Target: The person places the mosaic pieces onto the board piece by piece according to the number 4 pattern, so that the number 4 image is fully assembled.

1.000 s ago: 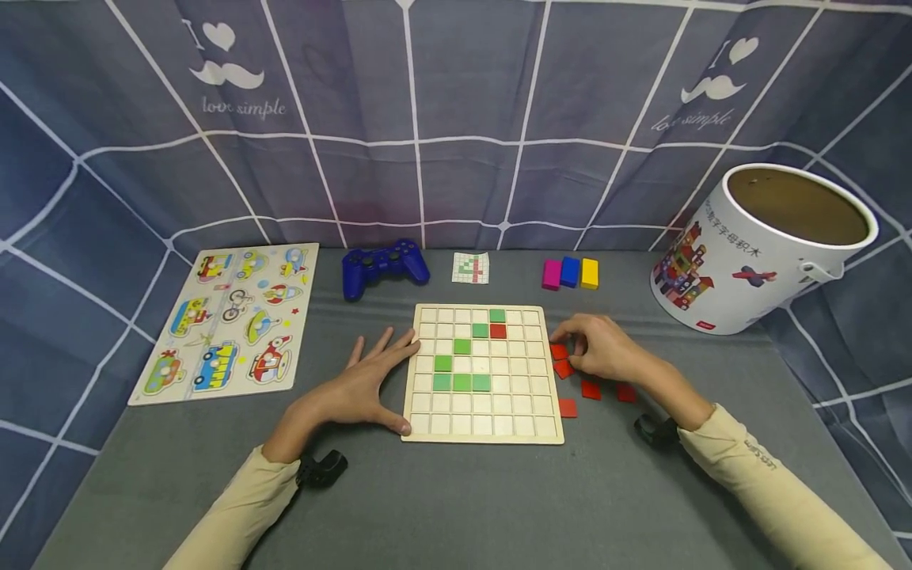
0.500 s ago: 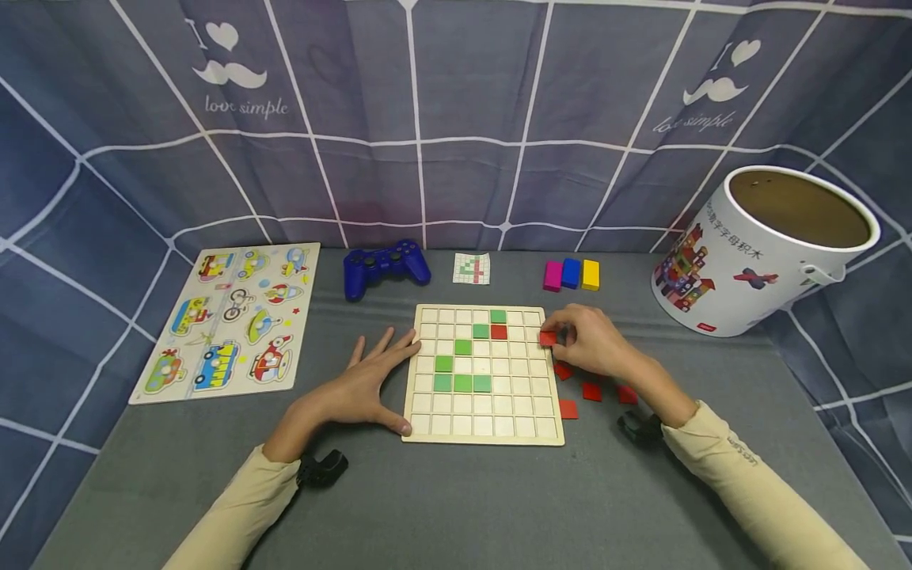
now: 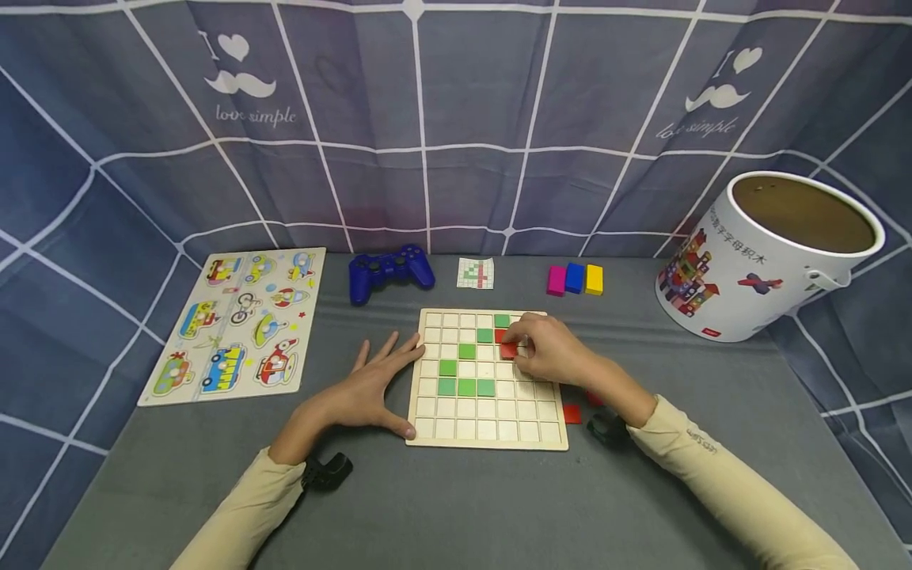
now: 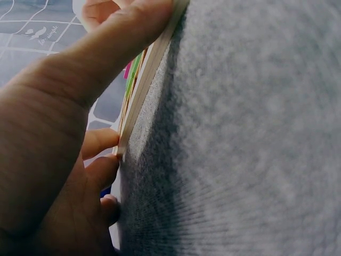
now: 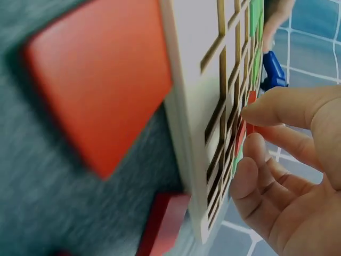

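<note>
Right hand [image 3: 552, 358] pinches a red tile [image 3: 508, 350] over the grid board [image 3: 488, 430] — left hand [image 3: 370, 388], grip spread flat, braces the board's edge.

A flat wooden peg puzzle printed with colourful cartoon vehicles [image 3: 238, 323] lies at the left of the grey felt table cover [image 3: 456, 507]. Behind the middle sits a dark blue plastic game controller [image 3: 390, 271], and just to its right a small paper card with a green-and-red grid pattern [image 3: 475, 273]. Further right, three small blocks stand side by side, touching: magenta [image 3: 556, 280], blue [image 3: 574, 278] and yellow [image 3: 594, 279]. A large white cardboard bucket with printed building-block pictures [image 3: 765, 255] stands open at the far right. A blue curtain with white grid lines [image 3: 456, 119] hangs behind.
</note>
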{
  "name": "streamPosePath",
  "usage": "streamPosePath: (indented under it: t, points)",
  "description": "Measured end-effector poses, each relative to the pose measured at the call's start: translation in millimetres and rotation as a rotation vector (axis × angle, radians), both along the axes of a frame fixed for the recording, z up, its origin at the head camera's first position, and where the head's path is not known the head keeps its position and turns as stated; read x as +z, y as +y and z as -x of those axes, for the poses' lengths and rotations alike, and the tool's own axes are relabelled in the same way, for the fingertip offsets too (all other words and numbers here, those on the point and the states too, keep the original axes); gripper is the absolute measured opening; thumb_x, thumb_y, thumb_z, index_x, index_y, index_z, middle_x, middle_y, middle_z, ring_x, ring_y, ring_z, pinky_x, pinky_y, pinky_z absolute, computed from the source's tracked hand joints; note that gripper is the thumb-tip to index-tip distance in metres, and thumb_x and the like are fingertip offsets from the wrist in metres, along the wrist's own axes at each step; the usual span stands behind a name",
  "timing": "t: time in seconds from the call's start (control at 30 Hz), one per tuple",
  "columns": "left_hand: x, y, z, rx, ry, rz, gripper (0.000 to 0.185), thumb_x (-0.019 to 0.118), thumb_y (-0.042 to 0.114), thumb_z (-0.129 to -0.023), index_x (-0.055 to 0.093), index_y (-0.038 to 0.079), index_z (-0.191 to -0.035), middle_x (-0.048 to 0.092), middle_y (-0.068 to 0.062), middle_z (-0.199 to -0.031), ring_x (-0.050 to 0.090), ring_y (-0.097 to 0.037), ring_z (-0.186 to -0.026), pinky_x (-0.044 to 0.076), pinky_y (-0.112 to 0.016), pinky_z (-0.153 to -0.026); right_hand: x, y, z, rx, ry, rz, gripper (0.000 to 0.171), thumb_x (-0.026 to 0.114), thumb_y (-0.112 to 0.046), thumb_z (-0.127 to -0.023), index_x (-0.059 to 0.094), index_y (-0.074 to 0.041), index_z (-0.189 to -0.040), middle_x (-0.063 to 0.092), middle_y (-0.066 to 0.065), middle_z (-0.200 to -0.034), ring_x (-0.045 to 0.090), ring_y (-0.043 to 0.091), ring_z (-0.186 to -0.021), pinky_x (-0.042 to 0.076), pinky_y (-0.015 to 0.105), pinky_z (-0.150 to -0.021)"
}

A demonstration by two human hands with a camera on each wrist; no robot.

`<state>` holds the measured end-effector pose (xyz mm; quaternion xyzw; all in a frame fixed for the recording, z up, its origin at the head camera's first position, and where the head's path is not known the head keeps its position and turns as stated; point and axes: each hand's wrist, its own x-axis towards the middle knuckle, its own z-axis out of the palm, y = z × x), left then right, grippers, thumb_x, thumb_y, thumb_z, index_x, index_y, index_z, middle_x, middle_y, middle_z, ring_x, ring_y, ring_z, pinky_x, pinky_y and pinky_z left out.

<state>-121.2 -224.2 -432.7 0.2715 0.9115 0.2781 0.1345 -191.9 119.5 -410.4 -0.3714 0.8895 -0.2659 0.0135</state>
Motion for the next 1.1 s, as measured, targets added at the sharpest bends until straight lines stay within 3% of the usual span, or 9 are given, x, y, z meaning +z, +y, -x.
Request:
streamPosePath:
  t: [0.23, 0.7, 1.1]
  points:
    - [1.8, 0.2, -0.7, 0.001, -0.013, 0.004, 0.128, 0.088, 0.063, -0.060, 0.023, 0.018, -0.161, 0.006, 0.000, -0.168, -0.005, -0.032, -0.152, -0.013, -0.065, -0.112, 0.6, -12.2, 1.3, 0.022, 0.033, -0.081, 0.028, 0.070, 0.002, -0.074, 0.077, -0.011, -0.098, 0.065, -0.001, -0.089, 0.053, 0.013, -0.074, 0.044, 0.032, -0.060]
    - [-1.0, 0.2, -1.2, 0.003, -0.003, -0.002, 0.129, 0.087, 0.066, -0.059, 0.024, 0.019, -0.161, 0.007, 0.000, -0.168, -0.005, -0.033, -0.152, -0.012, -0.065, -0.112, 7.9, -10.9, -0.8, 0.000, -0.017, -0.100, 0.026, 0.075, -0.002, -0.075, 0.077, -0.010, -0.100, 0.067, 0.002, -0.090, 0.058, 0.016, -0.080, 0.048, 0.037, -0.069]
    - [0.0, 0.2, -0.7, 0.011, -0.011, -0.003, 0.129, 0.088, 0.064, -0.059, 0.024, 0.019, -0.161, 0.007, 0.001, -0.168, -0.005, -0.032, -0.152, -0.013, -0.064, -0.112, 17.6, 40.9, -4.8, -0.092, -0.082, -0.067, 0.029, 0.079, -0.003, -0.076, 0.075, -0.007, -0.105, 0.067, 0.004, -0.091, 0.054, 0.009, -0.064, 0.046, 0.029, -0.058]
